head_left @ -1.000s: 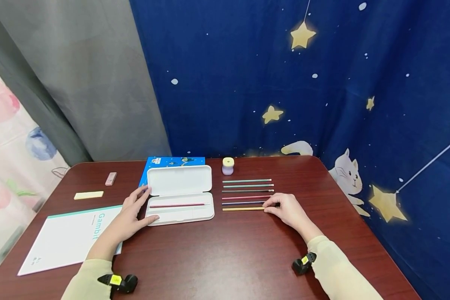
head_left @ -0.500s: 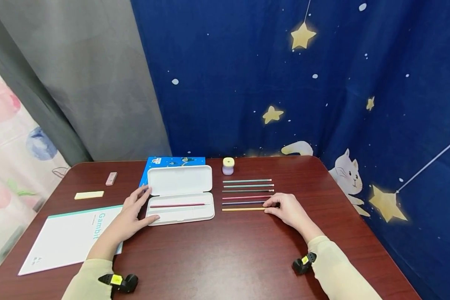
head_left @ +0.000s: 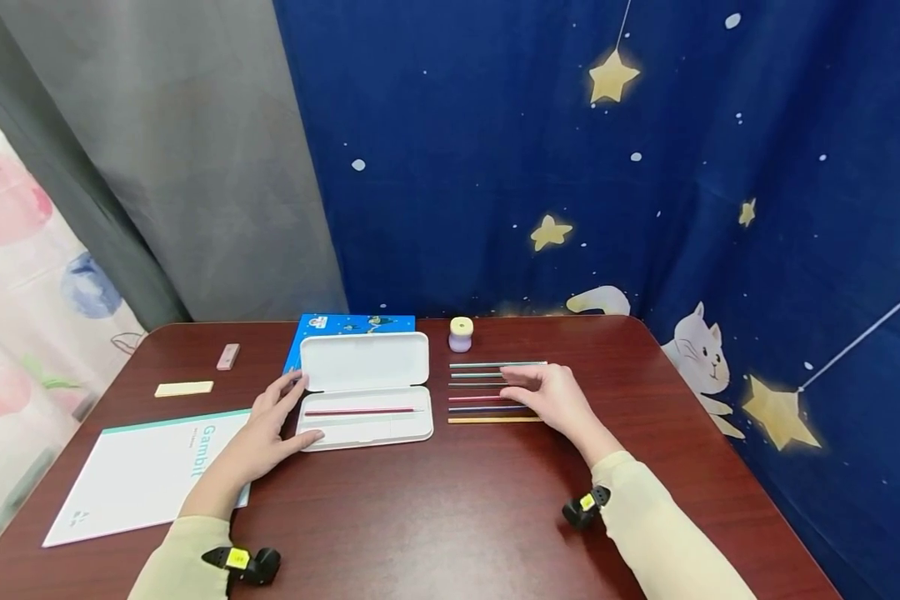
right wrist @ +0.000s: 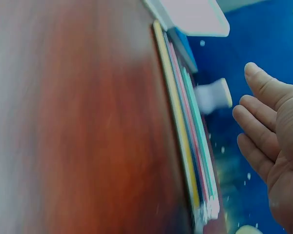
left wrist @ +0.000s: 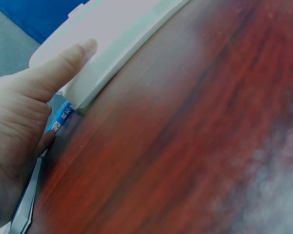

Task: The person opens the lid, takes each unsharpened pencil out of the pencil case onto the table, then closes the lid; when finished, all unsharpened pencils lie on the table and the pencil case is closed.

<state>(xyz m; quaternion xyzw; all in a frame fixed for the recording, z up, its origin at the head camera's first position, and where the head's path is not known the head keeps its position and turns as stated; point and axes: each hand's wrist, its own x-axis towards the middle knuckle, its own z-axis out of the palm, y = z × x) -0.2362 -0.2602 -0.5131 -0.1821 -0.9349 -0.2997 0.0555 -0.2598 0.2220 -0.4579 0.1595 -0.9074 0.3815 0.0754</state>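
Note:
A white pencil case (head_left: 403, 429) lies with its lid up, and a red pencil (head_left: 360, 411) rests inside its tray. My left hand (head_left: 262, 437) is spread at the case's left end; in the left wrist view its thumb (left wrist: 71, 63) lies along the rim, the other fingers mostly hidden. To the right of the case is a row of several pencils, with a yellow pencil (head_left: 487, 421) nearest me and a red pencil (head_left: 472, 398) and green pencils farther back. My right hand (head_left: 553, 396) hovers over the row's right half, fingers extended and apart from the thumb, with nothing between them.
A blue book (head_left: 294, 350) lies partly under the case. Behind the pencils stands a small yellow and lilac sharpener-like object (head_left: 461, 335). To the left are a white notebook (head_left: 135, 483), a pale yellow strip (head_left: 183, 389) and a pink eraser (head_left: 227, 357). Curtains hang behind the table.
My right hand has left the right end of the yellow pencil and moved up, back and left over the row, its fingers parting. My left hand stays at the case. The head view shifts slightly.

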